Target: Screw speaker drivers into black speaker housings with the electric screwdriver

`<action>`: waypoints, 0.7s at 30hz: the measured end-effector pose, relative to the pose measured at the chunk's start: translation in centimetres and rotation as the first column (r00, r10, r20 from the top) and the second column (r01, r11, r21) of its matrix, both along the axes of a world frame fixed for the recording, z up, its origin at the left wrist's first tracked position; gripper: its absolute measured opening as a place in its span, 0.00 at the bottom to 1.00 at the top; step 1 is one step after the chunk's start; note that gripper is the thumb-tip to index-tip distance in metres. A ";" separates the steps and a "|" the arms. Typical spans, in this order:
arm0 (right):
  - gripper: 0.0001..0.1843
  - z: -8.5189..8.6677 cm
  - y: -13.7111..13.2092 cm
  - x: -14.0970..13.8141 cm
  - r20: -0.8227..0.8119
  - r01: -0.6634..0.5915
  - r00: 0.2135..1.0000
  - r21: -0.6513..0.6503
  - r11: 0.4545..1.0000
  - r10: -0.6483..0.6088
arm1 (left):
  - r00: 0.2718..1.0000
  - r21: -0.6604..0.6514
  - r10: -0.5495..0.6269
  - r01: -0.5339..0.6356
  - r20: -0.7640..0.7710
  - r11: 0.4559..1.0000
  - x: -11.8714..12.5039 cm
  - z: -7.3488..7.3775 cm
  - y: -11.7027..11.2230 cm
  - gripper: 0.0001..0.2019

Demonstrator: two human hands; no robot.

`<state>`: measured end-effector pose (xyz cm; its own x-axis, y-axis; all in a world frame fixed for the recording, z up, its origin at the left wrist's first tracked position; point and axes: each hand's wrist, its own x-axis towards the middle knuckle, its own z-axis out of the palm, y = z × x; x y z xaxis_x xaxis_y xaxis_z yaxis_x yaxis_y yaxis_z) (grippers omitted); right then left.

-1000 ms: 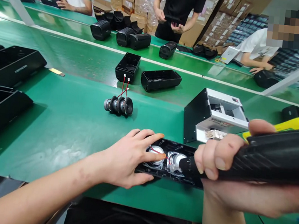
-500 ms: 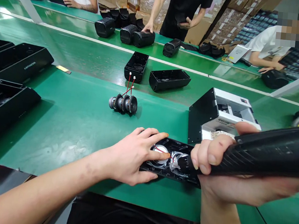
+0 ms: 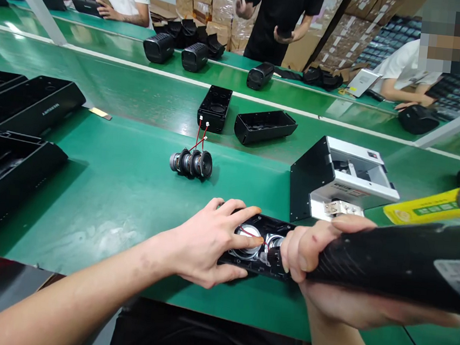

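Observation:
A black speaker panel (image 3: 266, 222) with two silver drivers lies on the green bench near the front edge. My left hand (image 3: 211, 242) lies on its left end, fingers spread, index fingertip pressing the left driver (image 3: 244, 233) beside a red wire. My right hand (image 3: 315, 256) is wrapped round a black electric screwdriver (image 3: 392, 261) whose tip points at the right driver (image 3: 274, 242); the tip itself is hidden by my fingers.
Stacked loose drivers with red wires (image 3: 192, 163) lie mid-bench. Two open black housings (image 3: 264, 126) sit on the conveyor. A white and black box (image 3: 341, 178) stands right. Black cases (image 3: 19, 119) line the left. A yellow packet (image 3: 425, 207) lies far right. Other people work across the line.
My right hand and the screwdriver slid left along the panel, from its right end to the right driver. My left hand stayed put. The view shifted slightly.

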<state>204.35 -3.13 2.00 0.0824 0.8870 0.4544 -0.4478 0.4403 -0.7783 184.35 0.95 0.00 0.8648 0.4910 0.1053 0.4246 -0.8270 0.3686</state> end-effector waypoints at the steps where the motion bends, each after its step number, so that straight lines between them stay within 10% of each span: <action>1: 0.29 -0.1 -0.1 -0.1 0.012 -0.005 1.000 0.009 1.000 0.005 | 1.000 0.004 -0.002 0.002 0.004 1.000 0.0 0.0 0.0 0.28; 21: 0.33 -0.2 -0.7 1.6 0.030 0.130 0.991 0.035 0.991 -0.131 | 0.997 -0.086 0.074 -0.071 0.033 0.994 -0.3 0.1 -0.5 0.31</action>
